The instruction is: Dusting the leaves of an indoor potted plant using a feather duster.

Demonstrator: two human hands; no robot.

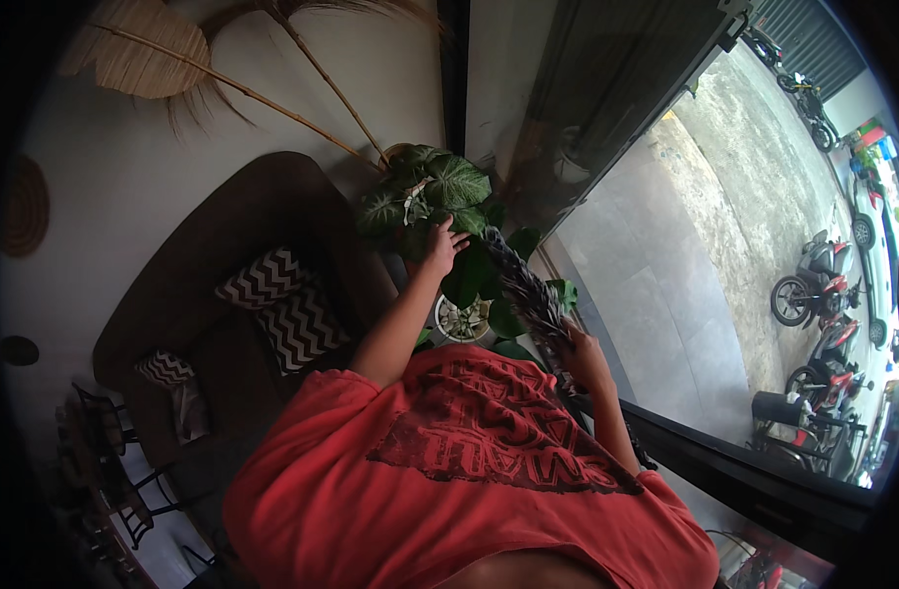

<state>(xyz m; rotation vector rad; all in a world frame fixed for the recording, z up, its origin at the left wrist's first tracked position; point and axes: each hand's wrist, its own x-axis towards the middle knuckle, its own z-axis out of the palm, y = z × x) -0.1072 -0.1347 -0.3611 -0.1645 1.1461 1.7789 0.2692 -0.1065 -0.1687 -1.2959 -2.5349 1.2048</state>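
My left hand point(443, 249) reaches up to the lower edge of a leafy potted plant with broad, pale-veined leaves point(456, 181). Its fingers are apart and hold nothing; whether they touch a leaf I cannot tell. In my right hand point(588, 357) is a long dark grey feather duster point(524, 283), gripped near its lower end. The duster slants up and left, its tip beside the plant's leaves. Below my left hand, a white round pot point(462, 319) with pale stones stands among more large green leaves.
A dark brown sofa point(221, 221) with zigzag-patterned cushions point(302, 335) lies to the left. Dried palm decorations point(151, 59) lean against the white wall. To the right, a glass front with a dark frame point(744, 460) faces parked motorcycles point(814, 291).
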